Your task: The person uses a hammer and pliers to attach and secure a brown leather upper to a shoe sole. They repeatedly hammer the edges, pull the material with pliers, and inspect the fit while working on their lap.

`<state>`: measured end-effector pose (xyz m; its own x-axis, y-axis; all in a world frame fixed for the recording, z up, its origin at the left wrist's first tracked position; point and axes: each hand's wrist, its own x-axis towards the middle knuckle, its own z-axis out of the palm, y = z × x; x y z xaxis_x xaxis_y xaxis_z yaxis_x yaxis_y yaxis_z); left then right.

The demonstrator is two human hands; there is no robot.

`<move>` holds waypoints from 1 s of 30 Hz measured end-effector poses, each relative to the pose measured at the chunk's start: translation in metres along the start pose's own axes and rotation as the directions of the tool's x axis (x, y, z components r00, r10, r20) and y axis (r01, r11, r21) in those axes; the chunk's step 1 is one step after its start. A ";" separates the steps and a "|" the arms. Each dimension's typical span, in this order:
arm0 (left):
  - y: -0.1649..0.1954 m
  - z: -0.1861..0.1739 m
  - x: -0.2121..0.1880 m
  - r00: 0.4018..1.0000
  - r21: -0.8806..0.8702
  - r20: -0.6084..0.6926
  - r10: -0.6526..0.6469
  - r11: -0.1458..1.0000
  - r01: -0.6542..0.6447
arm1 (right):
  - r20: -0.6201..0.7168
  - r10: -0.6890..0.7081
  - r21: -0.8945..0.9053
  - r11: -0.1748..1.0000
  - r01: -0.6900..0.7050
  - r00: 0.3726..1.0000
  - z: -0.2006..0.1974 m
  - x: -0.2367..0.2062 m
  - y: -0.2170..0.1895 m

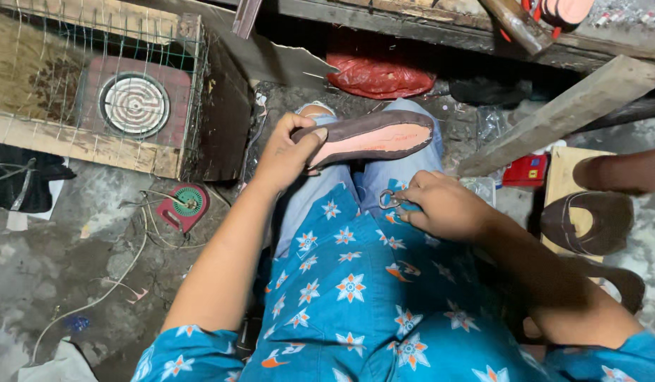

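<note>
Sitting over a blue flowered shirt (356, 297), the person gripped a brown-edged pink sole (373, 138) by its heel in the left hand (288, 152), at twelve o'clock above the lap. The right hand (441, 205), at three o'clock, was closed around scissors (390, 199).

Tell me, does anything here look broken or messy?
Yes. The jeans are torn open at the knee, just above the left hand holding the shoe sole. On the floor, loose white wire trails in loops from the small red fan. The right hand grips scissors.
</note>
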<state>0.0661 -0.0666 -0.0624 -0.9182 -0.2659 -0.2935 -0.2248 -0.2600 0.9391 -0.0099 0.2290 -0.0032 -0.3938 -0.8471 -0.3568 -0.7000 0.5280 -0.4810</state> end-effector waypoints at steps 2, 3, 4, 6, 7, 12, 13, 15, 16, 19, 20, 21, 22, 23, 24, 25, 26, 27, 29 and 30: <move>-0.001 0.001 0.001 0.998 0.023 0.036 0.046 0.999 -0.047 | -0.029 -0.054 0.079 0.995 0.056 0.998 -0.013 0.009 0.010; -0.001 0.003 0.000 0.998 0.034 0.041 0.047 0.998 -0.049 | -0.210 -0.108 0.068 0.990 0.125 0.972 -0.021 0.012 0.013; -0.002 0.005 0.000 0.998 0.045 0.047 0.050 0.998 -0.052 | -0.383 -0.157 0.043 0.981 0.188 0.910 -0.031 0.015 0.019; -0.001 0.010 0.000 0.999 0.068 0.013 0.047 0.997 -0.048 | -0.575 -0.110 -0.153 0.988 0.025 0.811 -0.056 0.028 0.034; 0.000 0.012 -0.001 0.999 0.079 -0.009 0.044 0.996 -0.044 | -0.638 -0.075 -0.214 0.973 -0.083 0.766 -0.068 0.036 0.042; 0.012 0.007 -0.006 0.997 0.094 0.074 -0.005 0.996 -0.002 | -0.755 -0.040 -0.420 0.796 -0.436 0.655 -0.123 0.078 0.091; 0.013 0.005 -0.008 0.992 0.107 0.122 0.034 0.993 -0.047 | -0.749 0.021 -0.400 0.783 -0.477 0.662 -0.129 0.083 0.098; 0.013 0.002 -0.011 0.941 0.181 0.209 0.265 0.936 -0.304 | -0.752 0.040 -0.383 0.786 -0.486 0.658 -0.138 0.088 0.103; 0.012 0.000 -0.013 0.894 0.209 0.255 0.367 0.882 -0.422 | -0.750 0.050 -0.376 0.788 -0.487 0.660 -0.141 0.089 0.104; 0.007 -0.002 -0.011 0.857 0.337 0.232 0.461 0.788 -0.515 | -0.748 0.106 -0.291 0.835 -0.467 0.655 -0.134 0.089 0.104; 0.005 -0.003 -0.010 0.865 0.329 0.224 0.450 0.800 -0.502 | -0.771 0.068 -0.206 0.914 -0.350 0.633 -0.127 0.087 0.097; 0.003 -0.003 -0.009 0.870 0.319 0.220 0.440 0.811 -0.491 | -0.797 0.038 -0.121 0.968 -0.221 0.602 -0.115 0.082 0.088; 0.002 -0.003 -0.007 0.875 0.308 0.216 0.433 0.820 -0.482 | -0.770 0.132 0.093 0.991 -0.095 0.624 -0.101 0.078 0.076; 0.001 -0.003 -0.006 0.877 0.312 0.213 0.432 0.820 -0.480 | -0.736 0.224 0.309 0.951 0.022 0.639 -0.085 0.073 0.063; 0.001 -0.004 -0.006 0.878 0.317 0.211 0.430 0.820 -0.477 | -0.571 0.380 0.627 0.774 0.088 0.728 -0.063 0.064 0.046; 0.002 -0.004 -0.005 0.878 0.321 0.212 0.430 0.817 -0.478 | -0.466 0.306 0.684 0.719 0.119 0.830 -0.047 0.055 0.032; 0.002 -0.004 -0.005 0.876 0.294 0.210 0.433 0.827 -0.479 | -0.356 0.357 0.740 0.672 0.027 0.864 -0.031 0.045 0.018; 0.001 -0.004 -0.005 0.875 0.266 0.207 0.438 0.835 -0.481 | -0.241 0.397 0.781 0.621 -0.066 0.886 -0.019 0.037 0.005; 0.001 -0.005 -0.005 0.867 0.262 0.207 0.453 0.829 -0.495 | -0.210 0.357 0.844 0.536 -0.016 0.910 -0.005 0.022 -0.012; 0.001 -0.005 -0.006 0.863 0.282 0.211 0.459 0.817 -0.503 | -0.304 0.281 0.795 0.601 0.080 0.910 -0.002 0.017 -0.018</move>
<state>0.0727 -0.0700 -0.0607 -0.9645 -0.1530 0.2153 0.1864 0.1831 0.9653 -0.0054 0.2050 0.0007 -0.7367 -0.6407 -0.2162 0.0214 0.2975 -0.9545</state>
